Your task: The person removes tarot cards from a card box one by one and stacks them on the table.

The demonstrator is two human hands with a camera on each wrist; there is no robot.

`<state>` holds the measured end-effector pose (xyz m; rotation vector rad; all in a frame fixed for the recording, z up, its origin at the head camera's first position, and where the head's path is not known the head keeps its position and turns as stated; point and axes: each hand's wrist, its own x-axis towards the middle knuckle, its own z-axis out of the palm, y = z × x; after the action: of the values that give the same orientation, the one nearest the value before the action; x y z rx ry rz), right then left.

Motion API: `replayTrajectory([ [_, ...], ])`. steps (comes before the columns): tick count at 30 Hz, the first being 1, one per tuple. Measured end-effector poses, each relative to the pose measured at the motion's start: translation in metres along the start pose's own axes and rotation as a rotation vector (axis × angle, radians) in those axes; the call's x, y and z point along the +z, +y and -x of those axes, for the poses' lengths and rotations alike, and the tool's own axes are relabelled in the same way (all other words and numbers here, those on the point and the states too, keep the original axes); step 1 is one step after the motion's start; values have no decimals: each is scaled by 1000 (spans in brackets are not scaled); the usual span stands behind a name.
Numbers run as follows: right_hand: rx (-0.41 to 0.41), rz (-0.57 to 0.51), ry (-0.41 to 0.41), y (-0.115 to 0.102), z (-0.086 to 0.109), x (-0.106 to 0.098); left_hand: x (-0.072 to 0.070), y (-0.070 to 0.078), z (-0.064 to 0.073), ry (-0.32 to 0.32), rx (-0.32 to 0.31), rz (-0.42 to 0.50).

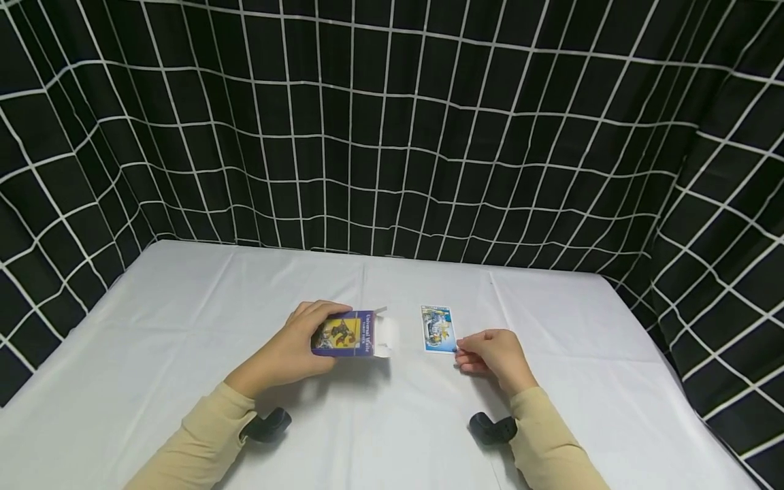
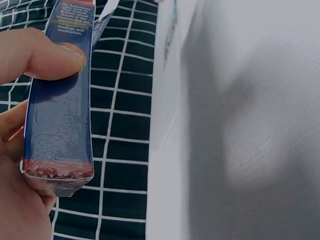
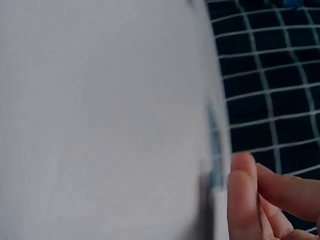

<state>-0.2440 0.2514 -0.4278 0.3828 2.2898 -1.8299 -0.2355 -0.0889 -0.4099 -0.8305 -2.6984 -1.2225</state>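
Left hand (image 1: 295, 348) grips the box (image 1: 343, 334), its right end open, contents hidden; right hand (image 1: 495, 355), fingers close together, meets the card (image 1: 438, 329) at its near right corner, pinch unclear.

Purple box (image 1: 344, 335) printed with yellow; card (image 1: 438, 329) blue, white, yellow; white table (image 1: 404, 422); white-gridded black curtain (image 1: 370, 129); beige sleeves (image 1: 199, 435).

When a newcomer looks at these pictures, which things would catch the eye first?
Probably the black curtain with its white grid, rising behind the white table. Next, left of centre, the purple box with a yellow picture, held in the left grip, its open end facing right. Then the small blue card, beside the right grip.
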Motion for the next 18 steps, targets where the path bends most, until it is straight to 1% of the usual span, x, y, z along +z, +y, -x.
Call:
replayTrajectory([
  [4, -77, -41, 28, -11, 12, 3, 0, 1, 0, 2, 3, 2],
  [7, -129, -38, 20, -18, 20, 9, 1, 2, 0, -3, 0, 1],
  [13, -193, -14, 17, -28, 31, 19, 2, 2, 0, -8, 9, 0],
  [18, -226, -21, 4, -34, 36, 27, 3, 3, 0, -12, 8, -6],
])
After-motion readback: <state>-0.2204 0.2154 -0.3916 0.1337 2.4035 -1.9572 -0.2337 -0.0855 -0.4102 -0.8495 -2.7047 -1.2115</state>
